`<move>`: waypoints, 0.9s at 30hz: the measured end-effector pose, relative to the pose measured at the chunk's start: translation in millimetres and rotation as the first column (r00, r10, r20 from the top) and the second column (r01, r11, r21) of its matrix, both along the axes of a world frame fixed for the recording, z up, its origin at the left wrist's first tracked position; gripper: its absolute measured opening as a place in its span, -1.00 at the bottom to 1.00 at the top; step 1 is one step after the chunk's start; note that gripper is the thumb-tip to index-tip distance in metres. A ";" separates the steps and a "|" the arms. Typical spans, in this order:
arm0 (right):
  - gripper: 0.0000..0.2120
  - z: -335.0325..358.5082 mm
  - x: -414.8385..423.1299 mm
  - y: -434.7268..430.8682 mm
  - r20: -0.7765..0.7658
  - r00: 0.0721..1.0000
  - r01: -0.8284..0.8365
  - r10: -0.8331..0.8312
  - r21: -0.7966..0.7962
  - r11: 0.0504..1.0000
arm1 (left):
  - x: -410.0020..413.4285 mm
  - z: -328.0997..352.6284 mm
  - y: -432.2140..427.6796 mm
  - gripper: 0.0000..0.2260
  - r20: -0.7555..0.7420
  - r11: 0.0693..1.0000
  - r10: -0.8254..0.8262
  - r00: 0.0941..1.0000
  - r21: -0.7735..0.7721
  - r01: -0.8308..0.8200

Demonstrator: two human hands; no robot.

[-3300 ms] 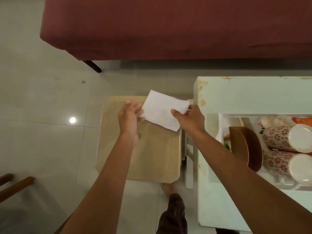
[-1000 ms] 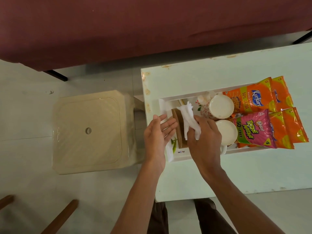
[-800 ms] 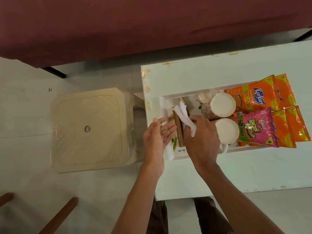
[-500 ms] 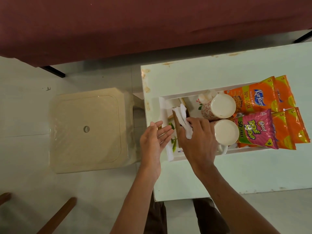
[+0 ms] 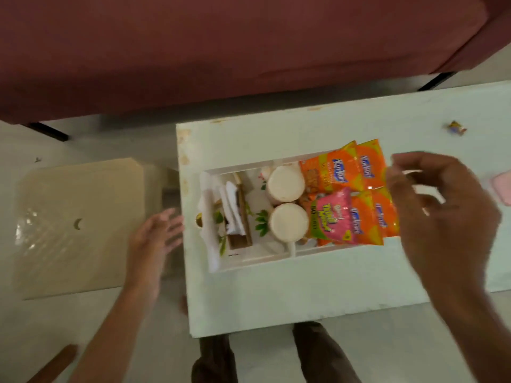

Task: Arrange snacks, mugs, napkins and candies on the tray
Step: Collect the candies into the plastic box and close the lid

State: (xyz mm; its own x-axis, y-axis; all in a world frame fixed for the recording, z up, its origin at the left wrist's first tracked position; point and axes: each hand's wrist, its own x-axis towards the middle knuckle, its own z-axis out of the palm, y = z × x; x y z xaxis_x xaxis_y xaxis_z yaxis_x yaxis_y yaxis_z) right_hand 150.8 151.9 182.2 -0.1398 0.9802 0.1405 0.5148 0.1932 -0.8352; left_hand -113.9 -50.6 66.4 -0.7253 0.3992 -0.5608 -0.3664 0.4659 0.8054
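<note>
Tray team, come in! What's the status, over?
Left hand open, off table. Right hand open, over tray end. Napkins, mugs, snacks on tray. One candy loose on table; nothing blocking.

The right hand (image 5: 442, 217) is motion-blurred, and 1 pink thing (image 5: 502, 187) (right edge) is cut off.

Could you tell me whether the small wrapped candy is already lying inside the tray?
No, the wrapped candy lies on the table, apart from the tray, past its far right corner.
</note>
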 end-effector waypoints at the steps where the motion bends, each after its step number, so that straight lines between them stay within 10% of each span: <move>1: -0.91 3.8 21.4 23.1 -0.012 1.000 0.007 -0.008 -0.070 0.998 | -1.4 -0.3 -2.2 -0.71 -0.018 1.000 0.002 1.000 -0.009 -0.002; 12: -0.76 -121.1 117.1 153.8 -0.034 0.997 0.021 -0.065 -0.717 0.697 | 18.5 -48.5 8.0 -0.72 -0.080 0.982 0.030 0.996 -0.183 -0.044; 27: -0.74 -206.1 106.0 163.3 -0.232 0.970 -0.241 0.069 -0.953 0.184 | 17.4 -88.2 37.8 -0.73 0.168 0.983 0.146 0.975 -0.131 -0.125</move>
